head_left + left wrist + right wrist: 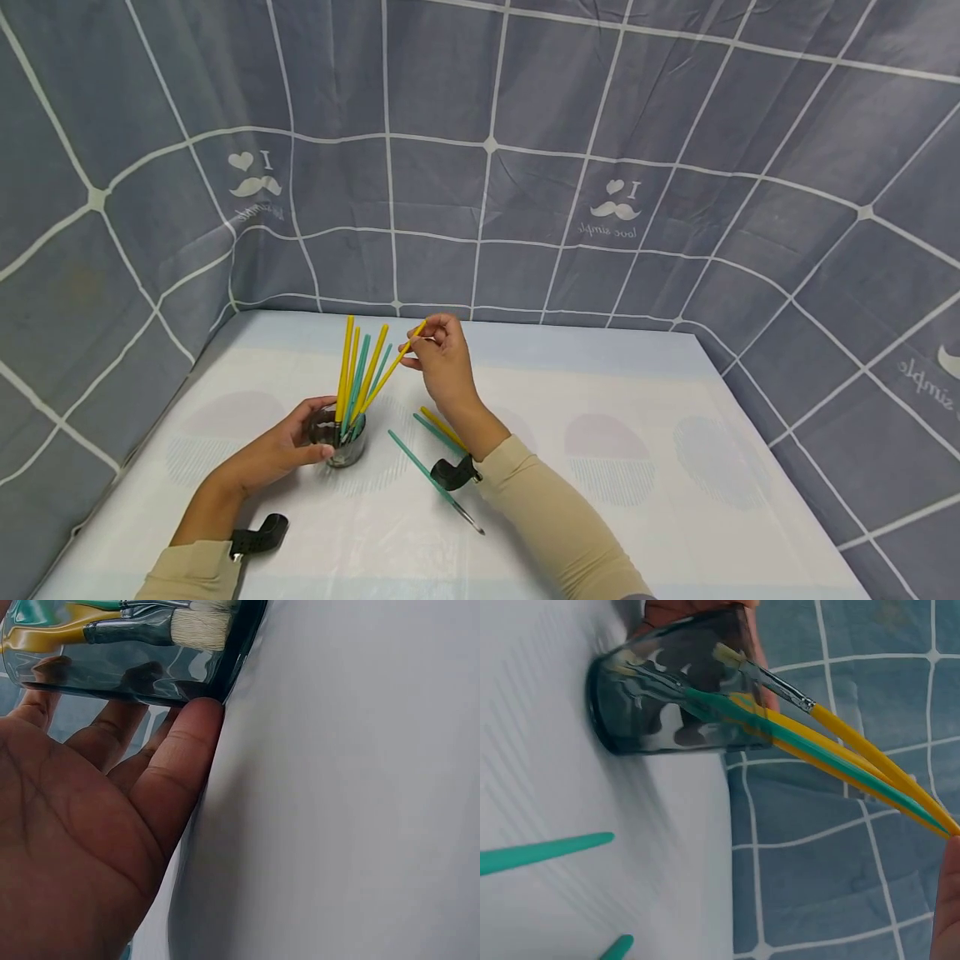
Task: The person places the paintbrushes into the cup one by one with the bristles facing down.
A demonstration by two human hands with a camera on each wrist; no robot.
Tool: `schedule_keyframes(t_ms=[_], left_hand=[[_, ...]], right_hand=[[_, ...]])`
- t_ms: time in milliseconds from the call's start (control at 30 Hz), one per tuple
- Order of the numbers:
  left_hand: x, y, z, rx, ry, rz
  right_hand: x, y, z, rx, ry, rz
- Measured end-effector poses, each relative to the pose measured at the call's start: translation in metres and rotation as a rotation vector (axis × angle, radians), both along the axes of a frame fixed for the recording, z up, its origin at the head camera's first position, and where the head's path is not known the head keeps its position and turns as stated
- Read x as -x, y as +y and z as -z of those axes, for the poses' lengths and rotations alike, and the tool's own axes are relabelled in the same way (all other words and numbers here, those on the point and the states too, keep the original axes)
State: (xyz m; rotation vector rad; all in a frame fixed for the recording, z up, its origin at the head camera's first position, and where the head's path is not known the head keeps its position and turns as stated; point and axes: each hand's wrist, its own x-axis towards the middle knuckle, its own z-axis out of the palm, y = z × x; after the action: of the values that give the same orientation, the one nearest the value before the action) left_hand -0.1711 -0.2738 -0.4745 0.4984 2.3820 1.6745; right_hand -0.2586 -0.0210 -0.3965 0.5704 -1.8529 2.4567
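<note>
A clear, dark-tinted glass (348, 454) stands on the table and holds several yellow and green paintbrushes, handles up. My left hand (273, 450) grips the glass from the left, thumb in front and fingers behind. In the left wrist view, pale bristles (199, 630) show through its wall. With thumb and fingertips, my right hand (447, 367) pinches the upper handle of a yellow paintbrush (392, 369). That brush slants down to the glass; in the right wrist view its metal ferrule (784, 688) and bristles are at the rim.
A green paintbrush (420, 467) lies on the white patterned table cover (675, 517), partly behind the right wrist's camera (452, 473). Another green brush (438, 433) and a yellow one (442, 425) lie partly under the right forearm. A grey grid-lined curtain (555, 100) surrounds the table.
</note>
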Motion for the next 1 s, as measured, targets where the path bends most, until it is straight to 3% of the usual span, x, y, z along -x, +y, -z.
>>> schedule_keyframes(t_ms=[433,767,1000], left_hand=[[0.005,-0.003,0.007,-0.034,-0.005,0.018],[0.004,-0.002,0.006,-0.01,-0.022,-0.004],[0.004,-0.002,0.006,-0.003,-0.011,-0.004]], right_hand=[[-0.009,-0.012,0.016,-0.139,0.052,-0.065],[-0.011,-0.011,0.021,-0.179,0.071,-0.078],[-0.006,-0.002,0.02,-0.194,0.011,-0.061]])
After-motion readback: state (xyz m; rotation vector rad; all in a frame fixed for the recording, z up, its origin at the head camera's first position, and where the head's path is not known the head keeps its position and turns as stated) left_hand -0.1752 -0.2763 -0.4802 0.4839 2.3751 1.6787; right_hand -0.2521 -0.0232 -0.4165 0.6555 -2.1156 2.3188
